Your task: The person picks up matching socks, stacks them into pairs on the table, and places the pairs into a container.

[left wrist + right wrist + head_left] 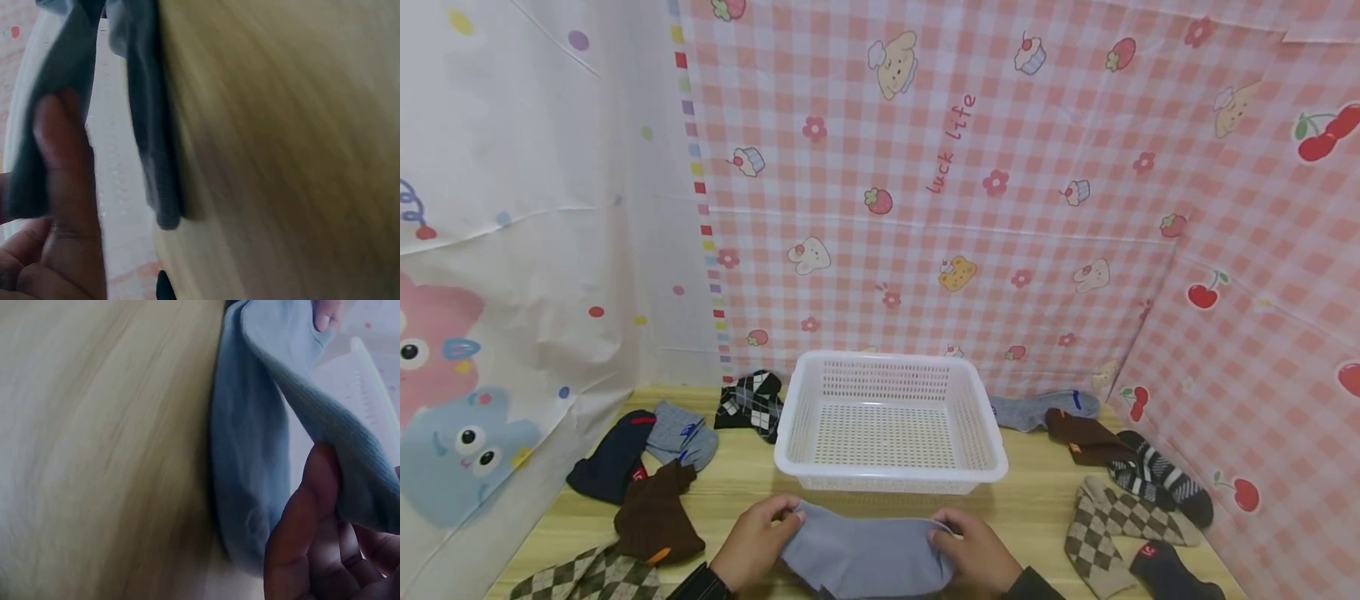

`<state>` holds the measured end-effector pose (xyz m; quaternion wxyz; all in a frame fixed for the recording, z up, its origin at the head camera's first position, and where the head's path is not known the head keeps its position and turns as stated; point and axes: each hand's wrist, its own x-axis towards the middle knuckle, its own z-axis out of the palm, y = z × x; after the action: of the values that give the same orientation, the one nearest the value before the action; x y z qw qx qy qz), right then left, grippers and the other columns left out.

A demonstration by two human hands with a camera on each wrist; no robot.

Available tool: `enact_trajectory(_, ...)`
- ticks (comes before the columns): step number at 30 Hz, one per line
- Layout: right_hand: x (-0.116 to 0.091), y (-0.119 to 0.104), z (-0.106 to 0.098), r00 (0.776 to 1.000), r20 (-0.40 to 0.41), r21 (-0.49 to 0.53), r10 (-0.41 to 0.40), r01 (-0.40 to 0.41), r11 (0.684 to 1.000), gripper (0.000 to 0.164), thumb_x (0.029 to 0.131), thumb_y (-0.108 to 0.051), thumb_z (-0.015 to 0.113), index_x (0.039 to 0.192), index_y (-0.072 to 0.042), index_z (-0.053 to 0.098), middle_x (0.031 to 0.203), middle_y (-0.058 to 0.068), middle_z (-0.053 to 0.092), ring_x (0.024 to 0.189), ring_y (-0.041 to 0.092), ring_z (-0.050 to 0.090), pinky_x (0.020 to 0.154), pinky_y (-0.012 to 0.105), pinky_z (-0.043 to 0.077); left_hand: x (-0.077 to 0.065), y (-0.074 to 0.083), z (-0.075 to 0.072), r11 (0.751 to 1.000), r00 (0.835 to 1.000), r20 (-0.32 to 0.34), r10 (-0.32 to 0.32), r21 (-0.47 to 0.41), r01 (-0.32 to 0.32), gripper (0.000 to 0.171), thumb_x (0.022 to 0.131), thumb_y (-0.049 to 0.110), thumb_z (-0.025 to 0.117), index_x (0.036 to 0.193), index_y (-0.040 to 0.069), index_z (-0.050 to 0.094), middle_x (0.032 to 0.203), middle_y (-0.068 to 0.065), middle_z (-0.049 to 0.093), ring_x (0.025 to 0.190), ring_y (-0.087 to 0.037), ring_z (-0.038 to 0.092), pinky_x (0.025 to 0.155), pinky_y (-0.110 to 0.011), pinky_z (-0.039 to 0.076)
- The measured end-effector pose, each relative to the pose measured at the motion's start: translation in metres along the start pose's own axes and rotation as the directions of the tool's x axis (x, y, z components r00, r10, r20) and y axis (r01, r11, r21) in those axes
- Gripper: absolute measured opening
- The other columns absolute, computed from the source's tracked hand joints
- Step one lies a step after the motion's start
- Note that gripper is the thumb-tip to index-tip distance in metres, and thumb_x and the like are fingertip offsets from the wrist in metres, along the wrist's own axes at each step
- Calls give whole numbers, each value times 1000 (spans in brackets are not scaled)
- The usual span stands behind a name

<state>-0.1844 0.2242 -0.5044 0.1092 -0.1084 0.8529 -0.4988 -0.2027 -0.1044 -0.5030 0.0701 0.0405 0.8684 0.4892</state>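
We see both hands apart near the middle of the near side, the left hand pinching one end of a smooth grey-blue knitted sock between thumb and fingers, and the right hand pinching the other end. The sock spans between them above a pale wood-grain table, just on the near side of a white rectangular perforated plastic basket (the wrist views show us a lower fold of cloth hanging beneath the gripped edge). To the left of the basket we find a dark navy sock and a dark brown sock with an orange patch; to the right lie a beige-and-brown checked sock and, nearer, a plain charcoal sock.
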Motion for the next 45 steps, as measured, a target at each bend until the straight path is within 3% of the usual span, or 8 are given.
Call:
enact_trajectory(9,7,7,-1,999,-24,-104,28,-30,994,16,91,-21,63,101,-10,66,100,3,68,89,13,56,76,30,43,9,-7,3,998,993,107,45,-41,-41,42,81,4,66,123,-3,60,96,-8,65,86,-17,60,69,-30,51)
enact_trajectory(16,9,8,-3,998,-60,-225,12,-25,974,16,87,-18,67,101,-10,67,95,1,67,82,12,54,69,26,41,11,-4,2,998,989,144,25,55,-33,47,76,0,69,123,-3,60,100,-8,65,92,-19,59,78,-36,51)
enact_trajectory(22,8,2,-3,997,-75,-330,19,-43,943,17,85,-16,69,102,-11,67,96,1,67,77,9,54,64,25,42,8,-4,2,994,994,102,33,102,-44,49,75,-1,68,123,-1,60,104,-8,63,92,-19,59,79,-37,51)
enact_trajectory(25,7,-8,-1,992,-122,-390,-11,-38,920,17,86,-15,68,103,-11,66,98,1,63,79,9,54,64,24,43,5,-1,3,992,997,35,72,99,-76,44,78,3,69,122,4,62,110,-7,62,99,-20,59,81,-35,50)
enact_trajectory(28,6,-19,7,987,-144,-427,-74,5,904,17,86,-14,67,103,-13,67,99,-2,60,84,10,55,67,24,46,2,6,7,991,993,32,112,66,-114,34,83,7,68,118,9,66,114,-5,61,105,-20,57,81,-32,50)
enact_trajectory(32,4,-32,26,986,-58,-429,-156,117,896,15,85,-16,68,100,-13,68,96,-5,62,82,7,57,69,23,48,-1,14,16,979,972,133,195,26,-200,26,87,8,65,112,8,68,111,-6,63,102,-22,59,75,-25,49)
enact_trajectory(38,7,-40,54,972,107,-442,-207,233,866,19,86,-21,70,104,-15,69,95,-7,63,80,-2,56,68,18,48,0,17,37,935,930,191,315,105,-338,25,81,9,68,105,10,72,105,-1,65,98,-18,61,79,-27,49)
enact_trajectory(45,15,-41,75,956,141,-530,-257,292,796,18,82,-20,72,101,-17,70,90,-9,61,79,-4,53,68,17,46,4,12,45,894,893,302,334,198,-402,29,76,7,71,105,12,72,102,3,63,96,-11,57,80,-27,46)
